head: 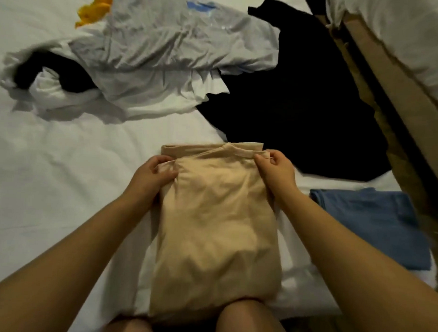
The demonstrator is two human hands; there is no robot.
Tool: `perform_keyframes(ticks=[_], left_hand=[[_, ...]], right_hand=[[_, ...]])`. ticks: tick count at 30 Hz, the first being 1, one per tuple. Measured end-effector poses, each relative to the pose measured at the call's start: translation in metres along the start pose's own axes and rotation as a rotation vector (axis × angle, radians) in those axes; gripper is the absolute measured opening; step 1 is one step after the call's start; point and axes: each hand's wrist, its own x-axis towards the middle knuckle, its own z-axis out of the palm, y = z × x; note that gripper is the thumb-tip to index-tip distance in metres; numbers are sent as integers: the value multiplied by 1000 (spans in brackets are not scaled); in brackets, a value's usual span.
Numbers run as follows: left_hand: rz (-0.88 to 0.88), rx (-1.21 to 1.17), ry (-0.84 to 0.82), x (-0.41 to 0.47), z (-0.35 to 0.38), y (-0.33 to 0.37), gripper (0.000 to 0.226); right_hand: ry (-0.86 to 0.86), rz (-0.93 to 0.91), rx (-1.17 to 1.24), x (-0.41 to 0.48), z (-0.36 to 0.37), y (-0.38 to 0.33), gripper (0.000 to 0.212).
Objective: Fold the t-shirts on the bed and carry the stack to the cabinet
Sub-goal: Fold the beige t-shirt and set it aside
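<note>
if either corner slips as the fold comes over, the beige t-shirt [218,216], lying on the bed [61,184] by the knees [244,320], could skew and loosen. the left hand [152,175] and right hand [275,170] pinch its far corners, fingers curled tight on cloth. farther off, a black t-shirt [303,114] and a grey t-shirt [155,45] lie unfolded.

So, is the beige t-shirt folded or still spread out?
Partly folded: the beige t-shirt lies in a narrow strip on the bed, left hand and right hand gripping its collar end.

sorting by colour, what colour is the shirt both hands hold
The folded t-shirt is beige, head view.
</note>
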Motion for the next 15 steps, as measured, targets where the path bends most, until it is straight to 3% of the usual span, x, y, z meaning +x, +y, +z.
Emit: perform_keyframes(ticks=[2, 5, 10, 15], left_hand=[[80, 2, 50, 2, 2, -1, 23], [121, -49, 67, 7, 1, 4, 28], [79, 36, 99, 0, 7, 4, 36], [23, -8, 117, -38, 12, 0, 64]], right_hand=[[35, -78, 43, 3, 0, -6, 13], [52, -123, 74, 12, -1, -17, 21], [-51, 44, -4, 0, 2, -14, 51], [-116, 144, 107, -48, -15, -7, 61]])
